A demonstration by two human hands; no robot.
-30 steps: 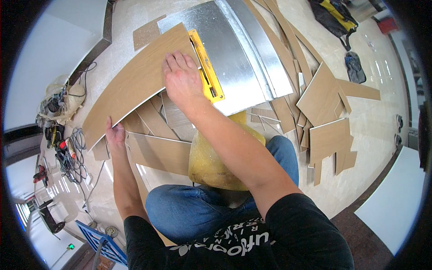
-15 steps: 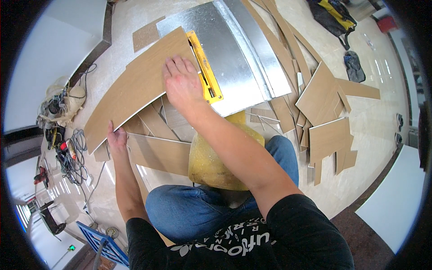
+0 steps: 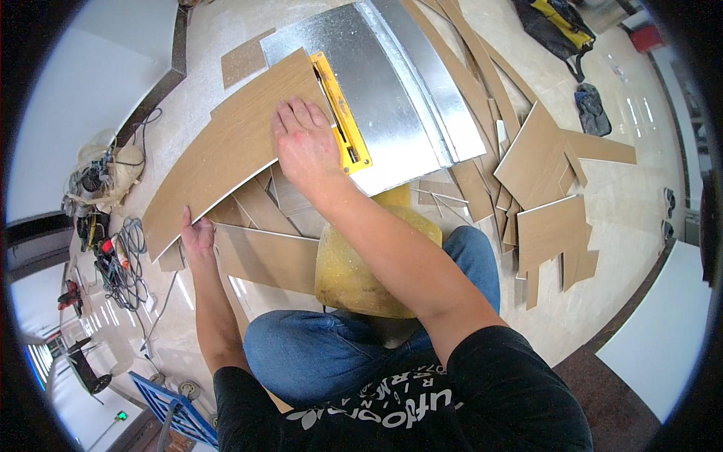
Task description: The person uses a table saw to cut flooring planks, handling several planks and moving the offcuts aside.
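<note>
A long wood-look plank [image 3: 226, 135] with pale edges lies slantwise over the left side of a metal table [image 3: 384, 90], its far end beside a long yellow slotted insert [image 3: 339, 105]. My left hand [image 3: 197, 232] grips the plank's near edge close to its left end, thumb up and the other fingers partly hidden beneath. On top of the plank, by the yellow insert, my right hand [image 3: 307, 139] presses down with its fingers laid flat. What lies under the plank there is hidden.
Plank offcuts [image 3: 546, 226] are piled on the right, with more pieces [image 3: 263, 260] under my left arm. A dusty yellow guard-like piece [image 3: 369, 271] stands between my knees. Cables [image 3: 128, 260] and tools lie at left, near a blue frame [image 3: 169, 410]. A black-and-yellow bag [image 3: 553, 34] sits far right.
The plank has shifted very slightly toward me and to the right along the yellow insert. Both hands keep their places on it, my left one a touch nearer to me.
</note>
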